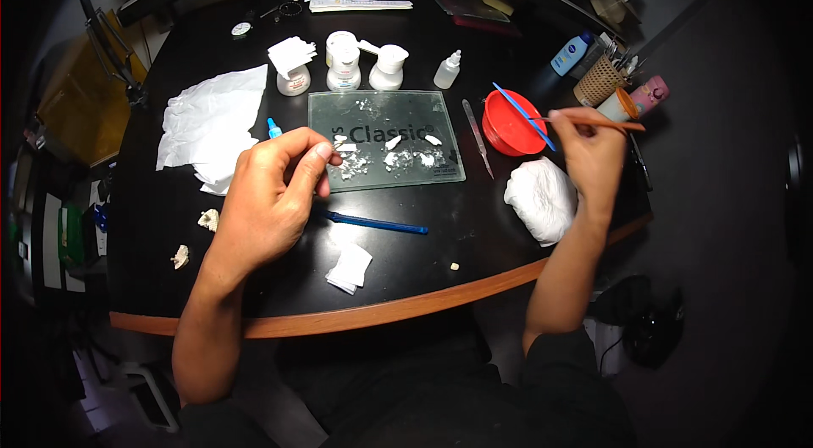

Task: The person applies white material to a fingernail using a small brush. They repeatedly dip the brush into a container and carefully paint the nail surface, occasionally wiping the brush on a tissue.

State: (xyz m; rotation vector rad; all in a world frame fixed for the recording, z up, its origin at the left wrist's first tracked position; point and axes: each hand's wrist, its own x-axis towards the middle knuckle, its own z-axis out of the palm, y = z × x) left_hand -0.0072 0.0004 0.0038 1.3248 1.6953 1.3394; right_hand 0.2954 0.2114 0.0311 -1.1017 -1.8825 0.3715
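My right hand [593, 160] is closed around a thin brown-handled brush-like tool [633, 125], its slim end pointing left over the red bowl [512, 141]. A blue stick [506, 96] lies across that bowl. My left hand [275, 190] is pinched at the left edge of a glass slab [389, 177]; anything between its fingertips is too small or hidden to name. White powder [354, 167] and several small white lumps [393, 143] are spread on the slab. Below the bowl, near my right wrist, sits a bundled white cloth [542, 202].
Behind the slab stand white jars [343, 67] and a dropper bottle [446, 71]. Tweezers [478, 139] lie right of it, a blue-handled tool [377, 223] in front. White paper [212, 118] is at left; folded paper squares [351, 268] and plaster-like pieces [208, 219] lie nearer.
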